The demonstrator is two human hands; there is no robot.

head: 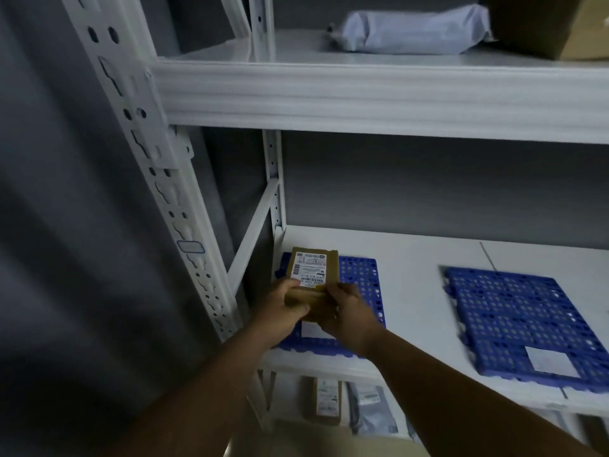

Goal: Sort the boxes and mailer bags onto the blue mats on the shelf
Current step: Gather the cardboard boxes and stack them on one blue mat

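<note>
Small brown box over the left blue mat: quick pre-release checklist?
1. Both hands on the small brown box: left hand, right hand. Ok.
2. Box over the left blue mat: ok.
3. Box resting on the mat or lifted: cannot tell.
4. Label side facing up: ok.
5. Mat space beside the box bare: ok.
6. Right blue mat holding no parcels: ok.

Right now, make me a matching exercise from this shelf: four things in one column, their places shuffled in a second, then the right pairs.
1. brown box
2. white mailer bag
3. right blue mat
4. grey mailer bags

A. top shelf
B. shelf below the mats
C. held in both hands over the left blue mat
D. middle shelf, nothing on it

Pairs: 1-C, 2-A, 3-D, 4-B
</note>
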